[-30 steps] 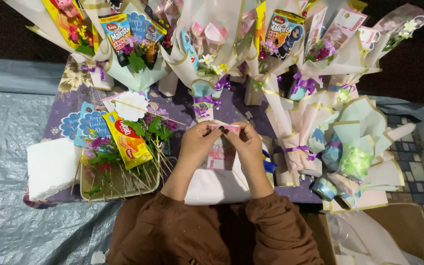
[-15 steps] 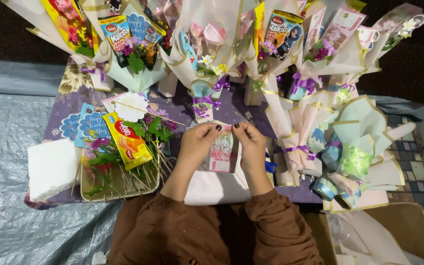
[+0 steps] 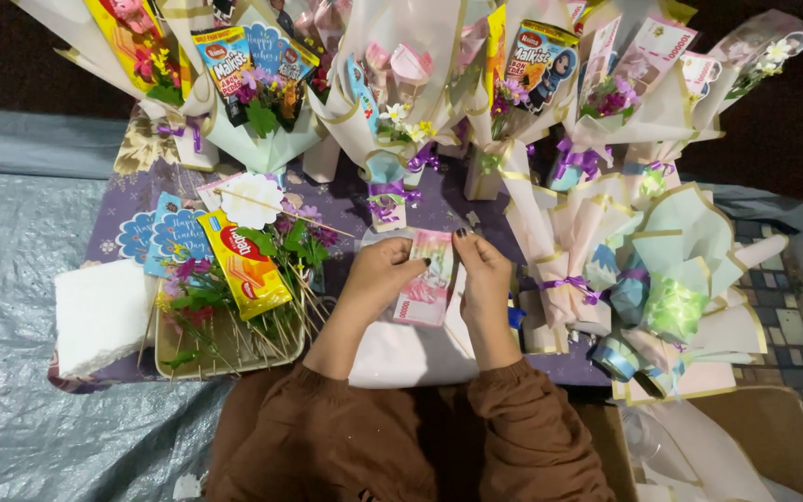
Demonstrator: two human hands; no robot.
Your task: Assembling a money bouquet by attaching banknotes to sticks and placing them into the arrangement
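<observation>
Pink paper note (image 3: 427,279) sits between both hands over a white sheet (image 3: 401,349): left hand (image 3: 385,279) pinches its left edge, right hand (image 3: 480,274) grips the right edge w/ thumb on top. Risk: paper is thin, so a hard pull may tear it (or crease it). Left of hands, yellow snack packet (image 3: 243,265) lies on a tray (image 3: 169,349); beyond, wrapped bouquets (image 3: 392,84) w/ blue packets (image 3: 253,56).

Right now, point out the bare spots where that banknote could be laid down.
Bare room is scarce. The pale sheet under the banknote shows free surface between the left hand and right hand. The white foam block has a bare top, left of the tray. The wrapped bouquets on the right crowd everything.
</observation>
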